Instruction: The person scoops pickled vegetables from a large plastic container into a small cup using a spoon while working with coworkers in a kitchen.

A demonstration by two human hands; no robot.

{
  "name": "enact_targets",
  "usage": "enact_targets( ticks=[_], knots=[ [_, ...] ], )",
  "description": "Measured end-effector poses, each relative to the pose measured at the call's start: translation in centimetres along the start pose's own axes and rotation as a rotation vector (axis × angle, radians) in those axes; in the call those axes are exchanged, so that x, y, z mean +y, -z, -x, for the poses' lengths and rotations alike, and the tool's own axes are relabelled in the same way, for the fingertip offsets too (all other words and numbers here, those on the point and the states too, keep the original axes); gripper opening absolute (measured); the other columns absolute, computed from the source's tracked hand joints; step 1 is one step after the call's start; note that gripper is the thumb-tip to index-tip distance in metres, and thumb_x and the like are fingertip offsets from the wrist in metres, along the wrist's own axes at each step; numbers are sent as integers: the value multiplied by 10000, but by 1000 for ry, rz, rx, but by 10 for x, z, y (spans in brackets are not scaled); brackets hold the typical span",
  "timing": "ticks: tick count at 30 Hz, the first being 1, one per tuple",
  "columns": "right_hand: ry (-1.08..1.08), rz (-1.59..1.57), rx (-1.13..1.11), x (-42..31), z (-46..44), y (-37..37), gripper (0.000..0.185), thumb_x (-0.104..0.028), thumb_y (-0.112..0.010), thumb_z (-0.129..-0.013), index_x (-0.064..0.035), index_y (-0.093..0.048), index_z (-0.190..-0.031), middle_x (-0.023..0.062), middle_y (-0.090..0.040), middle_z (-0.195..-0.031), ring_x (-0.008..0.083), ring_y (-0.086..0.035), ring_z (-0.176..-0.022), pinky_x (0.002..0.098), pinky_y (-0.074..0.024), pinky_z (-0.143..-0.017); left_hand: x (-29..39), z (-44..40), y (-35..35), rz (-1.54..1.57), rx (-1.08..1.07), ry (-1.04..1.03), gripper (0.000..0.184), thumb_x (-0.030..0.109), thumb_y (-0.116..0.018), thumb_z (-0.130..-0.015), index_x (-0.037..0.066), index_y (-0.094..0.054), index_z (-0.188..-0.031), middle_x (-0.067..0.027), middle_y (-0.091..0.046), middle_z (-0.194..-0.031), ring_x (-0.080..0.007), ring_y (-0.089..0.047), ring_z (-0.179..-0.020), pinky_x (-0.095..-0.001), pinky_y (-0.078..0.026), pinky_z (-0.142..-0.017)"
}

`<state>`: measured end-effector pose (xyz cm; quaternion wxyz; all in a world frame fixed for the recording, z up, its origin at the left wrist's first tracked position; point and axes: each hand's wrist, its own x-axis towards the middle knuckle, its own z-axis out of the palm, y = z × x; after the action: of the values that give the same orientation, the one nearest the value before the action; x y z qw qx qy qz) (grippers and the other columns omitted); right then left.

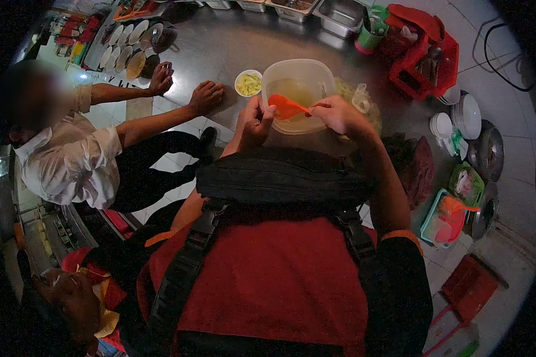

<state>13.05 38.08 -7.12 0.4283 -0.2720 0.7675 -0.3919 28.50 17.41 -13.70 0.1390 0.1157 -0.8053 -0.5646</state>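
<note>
My right hand (338,114) is closed around the handle of an orange plastic spatula (284,107), which looks like a rice paddle. Its broad blade points left over a clear square plastic tub (307,66) holding a little yellowish liquid. At the tub's left rim, my left hand (255,123) is curled with the thumb and fingers on the blade's edge. Just beyond that hand stands a small white cup (248,83) of pale yellow-green pieces. A crumpled clear plastic bag (363,101) lies right of the tub, partly behind my right hand.
A co-worker's hands (207,97) rest on the steel table's (232,41) left edge. Metal pans (339,15) line the far side. On the right are a red basket of utensils (426,65), stacked white bowls (467,116) and a turquoise basket (435,220). Small dishes (124,38) stand far left.
</note>
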Motion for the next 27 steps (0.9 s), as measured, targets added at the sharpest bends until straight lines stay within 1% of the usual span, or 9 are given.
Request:
enact_targets(
  ticks=[2,4,6,8,9,11,14,23,27],
  knots=[
    [-39,-36,-3,0,2,2,304,-264,-584,-906,-15,-729,-1004,-10,-522,-620,114,-473,-576,291,-401,-549,0,-1,-2,-19,-7,15,240,274,-539,-987,69,-441,-910,-2,-469,-800,-83,-457,-759,-247,-412,-683],
    [-4,-4,16,3,1,1,306,-259,-581,-905,-7,-725,-1004,5,-531,-617,119,-484,-581,299,-409,-550,1,-3,-6,53,94,-43,302,301,-585,-947,57,-445,-837,-31,-484,-658,-87,-426,-617,-269,-373,-550],
    [33,27,33,2,0,0,309,-255,-578,-903,0,-720,-1003,20,-540,-613,123,-494,-586,307,-417,-550,5,-1,-7,27,94,-75,304,300,-594,-944,57,-445,-837,-32,-487,-660,-86,-425,-614,-271,-375,-547],
    [77,234,98,-4,0,-5,308,-251,-568,-888,7,-711,-977,115,-600,-632,217,-586,-617,356,-473,-609,11,3,-6,2,93,-103,307,299,-602,-942,57,-445,-836,-33,-490,-662,-84,-425,-611,-273,-376,-544],
    [73,231,98,-3,-3,-8,308,-251,-568,-888,7,-711,-977,115,-600,-632,217,-586,-617,356,-473,-609,12,5,-4,-19,53,-113,314,301,-609,-941,55,-444,-836,-33,-491,-659,-82,-426,-608,-271,-377,-538],
    [176,564,145,-1,-10,-11,325,-272,-557,-860,8,-706,-932,250,-672,-836,379,-677,-776,448,-537,-743,10,7,-4,-38,9,-122,321,302,-616,-941,54,-443,-835,-33,-492,-655,-80,-427,-605,-270,-378,-532],
    [107,656,156,-13,-6,-14,326,-261,-538,-855,17,-704,-892,252,-675,-865,419,-663,-831,473,-543,-780,4,8,-6,-17,-11,-129,338,311,-620,-944,48,-438,-836,-34,-488,-639,-78,-429,-594,-263,-374,-518],
    [-19,755,246,-13,-10,-24,265,-207,-560,-816,5,-709,-871,222,-696,-841,345,-704,-812,459,-568,-725,13,9,-3,-61,-17,-134,340,296,-643,-929,41,-453,-808,-49,-488,-628,-104,-453,-572,-285,-385,-508],
    [13,802,246,2,-12,-34,244,-192,-558,-804,8,-684,-863,216,-689,-826,348,-700,-780,463,-568,-700,16,9,-6,-92,-37,-204,327,290,-646,-925,40,-472,-808,-55,-485,-622,-113,-461,-558,-288,-387,-503]
  ],
)
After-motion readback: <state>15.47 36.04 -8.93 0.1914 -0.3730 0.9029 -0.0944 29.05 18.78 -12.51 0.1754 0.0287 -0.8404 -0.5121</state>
